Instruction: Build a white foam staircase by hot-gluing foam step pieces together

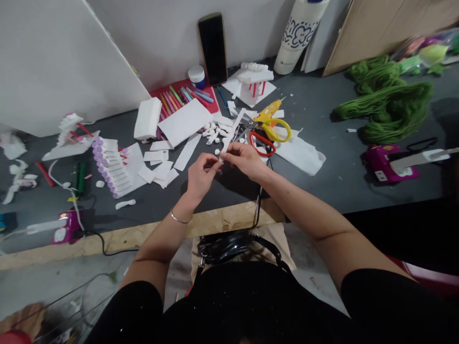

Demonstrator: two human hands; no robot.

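A narrow white strip (235, 125), of paper or thin foam, slants up and away from my fingertips above the dark table. My right hand (245, 158) pinches it near its lower end. My left hand (201, 177) is closed at that same end, thumb and finger pressed together, almost touching the right fingertips. Just beyond lie small white rolled pieces (214, 131). Right of the strip are scissors (263, 143) with red and yellow handles, partly over a yellow glue gun (268, 112). Flat white cut pieces (163, 172) lie left of my hands.
Behind are a white sheet (185, 122), markers (172, 101), a leaning phone (213, 48), a small white model (255, 79) and a bottle (299, 36). Green yarn (398, 107) and a purple power socket (387, 163) lie right. A purple-edged white piece (111, 167) lies left.
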